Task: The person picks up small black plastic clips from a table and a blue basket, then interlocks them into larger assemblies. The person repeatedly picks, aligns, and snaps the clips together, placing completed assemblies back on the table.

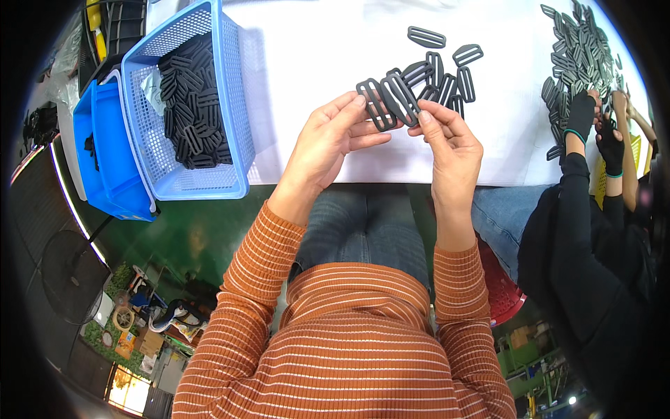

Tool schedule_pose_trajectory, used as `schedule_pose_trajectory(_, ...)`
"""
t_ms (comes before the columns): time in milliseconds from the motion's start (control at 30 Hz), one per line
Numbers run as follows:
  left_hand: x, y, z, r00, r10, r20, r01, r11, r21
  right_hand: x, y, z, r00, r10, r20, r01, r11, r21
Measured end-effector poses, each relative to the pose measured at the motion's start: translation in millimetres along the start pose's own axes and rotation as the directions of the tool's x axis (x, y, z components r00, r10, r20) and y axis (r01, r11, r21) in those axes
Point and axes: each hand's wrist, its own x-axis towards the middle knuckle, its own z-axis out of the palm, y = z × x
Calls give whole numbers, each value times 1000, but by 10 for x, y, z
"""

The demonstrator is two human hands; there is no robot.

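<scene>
Between thumb and fingers, my left hand [324, 136] grips a black slide buckle [375, 105] with slots through it. My right hand [453, 143] pinches another black slide buckle [400, 100] by its edge. The two buckles are side by side above the table, close together or touching; which of these I cannot tell. Just beyond my hands lies a small loose group of the same black buckles [466, 84], some partly hidden behind the held ones.
At left, a blue perforated basket [244, 140] contains many black buckles, beside a bright blue bin [105, 146]. Far right on the white table [314, 42] is a large buckle pile [583, 52], where a co-worker's gloved hands [583, 112] work. Another person's bare hands [621, 105] are beside them.
</scene>
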Motion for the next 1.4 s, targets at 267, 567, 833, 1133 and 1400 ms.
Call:
schedule_pose_trajectory(267,101,115,8,999,-26,-22,25,999,-44,87,-6,109,999,9,-32,-8,999,32)
schedule_pose_trajectory(567,265,229,5,999,-39,-1,39,999,24,209,46,221,998,-33,-45,33,999,-4)
schedule_pose_trajectory(833,464,239,-156,998,-62,21,58,988,145,1116,195,-93,897,-442,22,302,574,-761)
schedule_pose_trajectory(1133,528,320,-81,991,-122,62,110,978,175,1294,-52,-97,994,-94,-47,34,710,-704)
schedule_pose_trajectory(1400,531,383,81,988,-119,97,110,989,96,627,-310,-10,977,207,52,-212,971,106)
